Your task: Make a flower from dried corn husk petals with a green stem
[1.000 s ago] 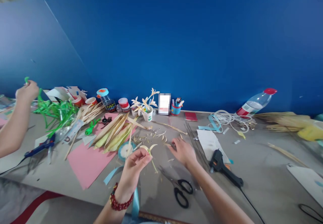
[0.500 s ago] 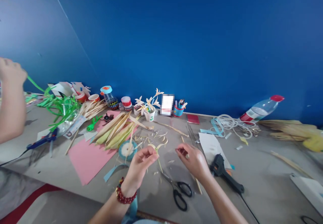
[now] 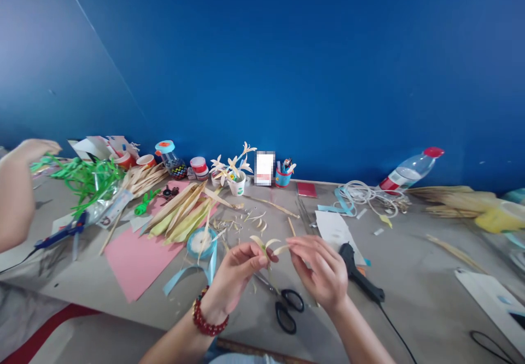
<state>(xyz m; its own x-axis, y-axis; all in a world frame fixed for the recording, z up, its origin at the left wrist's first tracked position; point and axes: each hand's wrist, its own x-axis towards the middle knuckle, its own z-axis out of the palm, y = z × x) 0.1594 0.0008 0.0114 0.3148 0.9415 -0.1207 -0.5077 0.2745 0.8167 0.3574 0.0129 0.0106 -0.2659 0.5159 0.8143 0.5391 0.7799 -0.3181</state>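
Note:
My left hand [image 3: 245, 263], with a red bead bracelet at its wrist, pinches the stem of a small pale husk flower [image 3: 266, 243]. The fingertips of my right hand [image 3: 318, 263] are closed on the tip of the flower's right petal. Black-handled scissors [image 3: 286, 312] lie on the table just below both hands. A roll of light blue ribbon [image 3: 202, 242] is left of my left hand. Corn husks [image 3: 180, 213] rest on pink paper [image 3: 137, 260]. Small husk scraps are scattered beyond the hands.
A black glue gun [image 3: 361, 276] lies on the right, near white paper [image 3: 336, 232]. Behind stand a cup of husk flowers [image 3: 237, 186], a pen cup [image 3: 283, 177] and a tilted bottle [image 3: 410, 171]. At far left, another person's hand [image 3: 35, 148] is near green strips [image 3: 92, 180].
My right hand has moved in to the flower and taken hold of a petal. The other person's hand has lowered towards the green strips. The view has shifted slightly.

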